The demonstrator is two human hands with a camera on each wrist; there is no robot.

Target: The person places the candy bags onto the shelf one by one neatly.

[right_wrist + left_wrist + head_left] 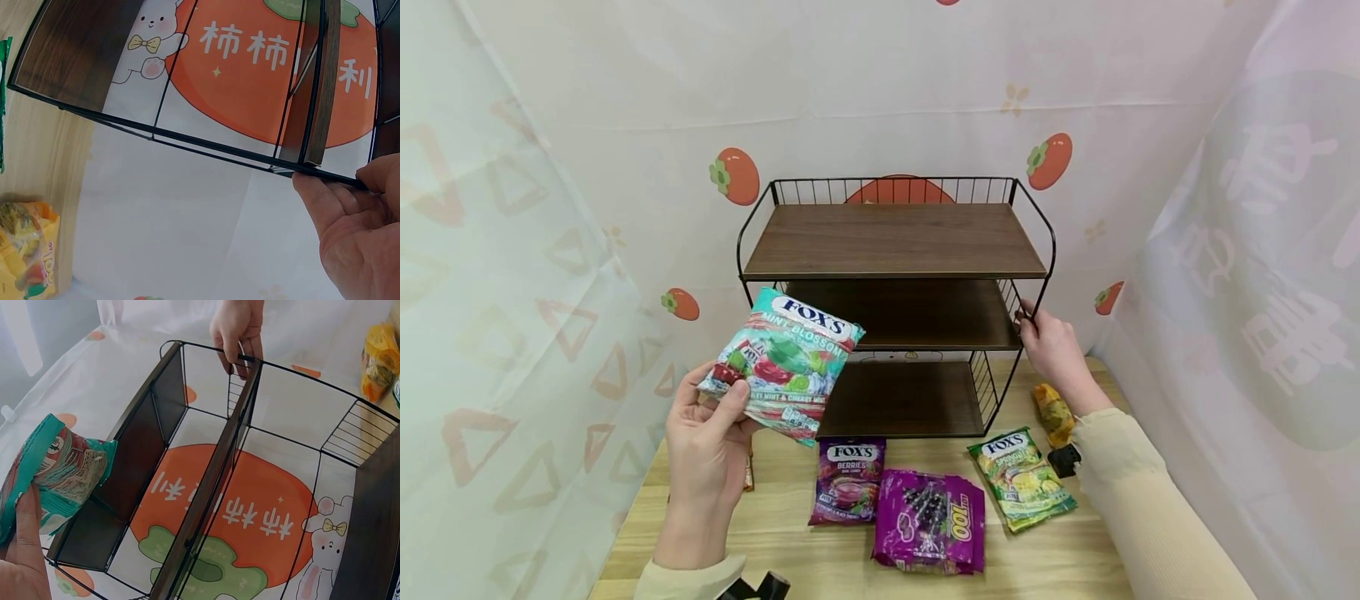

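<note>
My left hand (pixel 707 450) pinches the lower left corner of a teal Fox's Mint Blossom candy bag (pixel 790 362), thumb in front. The bag is tilted and held up before the left side of a three-tier shelf rack (pixel 895 242) with dark wood boards and a black wire frame. In the left wrist view the bag (pixel 69 465) appears beside the rack's boards. At the rack's right side, my right hand (pixel 1052 354) grips the frame near the middle board. The right wrist view shows the thumb and fingers of that hand (pixel 356 219) on either side of the black frame bar (pixel 225 153).
On the wooden table (pixel 790 567) lie a purple Fox's Berries bag (pixel 847 483), a purple candy bag (pixel 928 525), a green Fox's bag (pixel 1022 479) and a yellow bag (pixel 1054 415). A printed cloth (pixel 887 92) hangs behind the rack and along both sides.
</note>
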